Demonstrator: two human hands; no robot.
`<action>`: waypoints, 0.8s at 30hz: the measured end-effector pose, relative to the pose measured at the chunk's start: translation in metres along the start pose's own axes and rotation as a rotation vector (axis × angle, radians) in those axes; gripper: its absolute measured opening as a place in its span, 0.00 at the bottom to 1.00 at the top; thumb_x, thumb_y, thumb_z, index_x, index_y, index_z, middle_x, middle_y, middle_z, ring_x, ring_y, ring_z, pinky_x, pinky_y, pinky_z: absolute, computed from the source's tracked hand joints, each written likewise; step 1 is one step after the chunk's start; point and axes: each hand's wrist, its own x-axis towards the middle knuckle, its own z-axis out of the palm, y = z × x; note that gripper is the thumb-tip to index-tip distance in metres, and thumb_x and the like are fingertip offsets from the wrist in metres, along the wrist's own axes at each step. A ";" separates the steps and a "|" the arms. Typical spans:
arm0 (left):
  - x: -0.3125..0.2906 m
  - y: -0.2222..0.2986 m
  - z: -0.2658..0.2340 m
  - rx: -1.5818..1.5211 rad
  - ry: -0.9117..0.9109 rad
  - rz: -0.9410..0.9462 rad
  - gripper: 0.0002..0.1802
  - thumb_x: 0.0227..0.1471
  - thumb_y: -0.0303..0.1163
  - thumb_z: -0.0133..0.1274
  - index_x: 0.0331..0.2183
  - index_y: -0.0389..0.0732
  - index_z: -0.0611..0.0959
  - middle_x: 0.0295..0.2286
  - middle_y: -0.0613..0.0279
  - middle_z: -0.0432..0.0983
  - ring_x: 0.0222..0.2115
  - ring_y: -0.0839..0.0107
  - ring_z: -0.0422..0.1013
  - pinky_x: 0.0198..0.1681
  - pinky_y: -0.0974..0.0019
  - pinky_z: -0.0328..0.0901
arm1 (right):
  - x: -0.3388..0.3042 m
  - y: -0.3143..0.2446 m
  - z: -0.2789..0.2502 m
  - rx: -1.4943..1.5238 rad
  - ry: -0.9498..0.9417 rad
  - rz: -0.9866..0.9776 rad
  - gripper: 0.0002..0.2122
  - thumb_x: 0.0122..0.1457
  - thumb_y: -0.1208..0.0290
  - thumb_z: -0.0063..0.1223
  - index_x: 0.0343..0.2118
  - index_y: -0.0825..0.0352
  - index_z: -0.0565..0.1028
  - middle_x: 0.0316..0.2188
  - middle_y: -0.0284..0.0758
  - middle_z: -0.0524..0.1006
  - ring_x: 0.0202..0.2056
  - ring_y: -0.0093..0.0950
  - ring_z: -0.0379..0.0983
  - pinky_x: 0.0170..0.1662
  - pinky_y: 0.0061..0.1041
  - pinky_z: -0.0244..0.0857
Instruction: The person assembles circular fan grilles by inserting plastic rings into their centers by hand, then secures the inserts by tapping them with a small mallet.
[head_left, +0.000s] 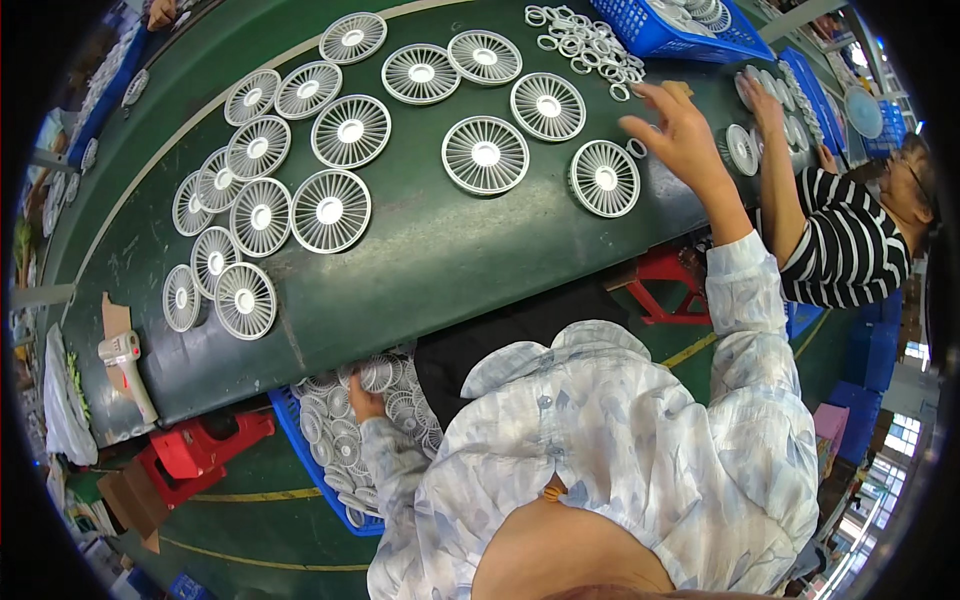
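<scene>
White round fan grilles with radial spokes lie spread over the green work table. My right hand [684, 140] hovers above the table with its fingers apart, holding nothing that I can see. Just below its thumb is a small white ring [636, 148], beside the nearest grille [604, 178]. A pile of similar rings [590, 42] lies beyond the fingertips. My left hand [366, 398] reaches down into a blue basket [298, 445] of grilles at the table's near edge. It grips a grille [379, 374] by the rim; part of its fingers is hidden.
A co-worker in a striped top [850, 235] reaches over the table at right, near more grilles. Another blue basket [640, 35] stands at the far edge. A white handheld device [124, 360] lies at the left end. Red stools [205, 445] stand beneath the table.
</scene>
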 end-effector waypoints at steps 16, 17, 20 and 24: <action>-0.267 0.136 0.224 0.537 -0.660 0.323 0.47 0.33 0.38 0.74 0.53 0.32 0.72 0.44 0.56 0.79 0.43 0.67 0.77 0.49 0.63 0.71 | 0.142 -0.110 0.113 -0.163 -0.346 -0.697 0.40 0.57 0.30 0.44 0.69 0.46 0.57 0.71 0.40 0.50 0.71 0.45 0.39 0.65 0.65 0.40; -0.273 0.136 0.261 0.563 -0.708 0.387 0.45 0.35 0.37 0.73 0.54 0.32 0.72 0.44 0.57 0.78 0.43 0.68 0.76 0.49 0.64 0.70 | 0.148 -0.104 0.115 -0.172 -0.335 -0.672 0.39 0.57 0.30 0.44 0.68 0.46 0.57 0.71 0.40 0.51 0.71 0.45 0.42 0.65 0.65 0.41; -0.268 0.133 0.346 0.719 -0.784 0.511 0.34 0.38 0.29 0.67 0.49 0.32 0.76 0.41 0.59 0.80 0.40 0.73 0.75 0.47 0.67 0.69 | 0.151 -0.090 0.100 -0.126 -0.188 -0.653 0.35 0.60 0.38 0.48 0.68 0.48 0.59 0.68 0.42 0.56 0.67 0.45 0.52 0.64 0.56 0.49; -0.241 0.119 0.410 0.722 -0.841 0.456 0.24 0.46 0.27 0.65 0.45 0.33 0.77 0.38 0.61 0.80 0.37 0.76 0.74 0.43 0.70 0.69 | 0.106 -0.057 0.032 0.124 0.051 -0.620 0.27 0.59 0.60 0.59 0.61 0.59 0.67 0.58 0.42 0.69 0.58 0.44 0.66 0.58 0.37 0.63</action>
